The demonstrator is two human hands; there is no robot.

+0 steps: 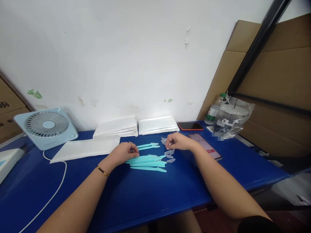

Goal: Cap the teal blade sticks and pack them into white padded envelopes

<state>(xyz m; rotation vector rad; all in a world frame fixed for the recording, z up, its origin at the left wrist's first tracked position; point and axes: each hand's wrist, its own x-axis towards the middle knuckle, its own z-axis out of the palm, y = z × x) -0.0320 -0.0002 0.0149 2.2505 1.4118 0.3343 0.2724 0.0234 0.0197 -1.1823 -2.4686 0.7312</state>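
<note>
Slim turquoise eyebrow razors (148, 164) lie in a loose pile on the blue table, their angled heads toward the right. Two more razors (152, 146) lie just beyond the pile. My left hand (126, 151) is closed at the handle ends of the razors, its thumb and fingers curled together; how many handles it grips is hidden. Small clear plastic caps (171, 160) are scattered right of the razor heads. Over the farther caps, my right hand (177, 141) pinches what looks like one cap between thumb and fingertips.
Two stacks of white packets (116, 127) stand against the wall, with a flat white sheet (85, 149) at left. A blue fan (48, 124) and its cable are at far left. Two phones (205, 145) lie at right, near a bottle (213, 110) and a bagged cup (229, 119).
</note>
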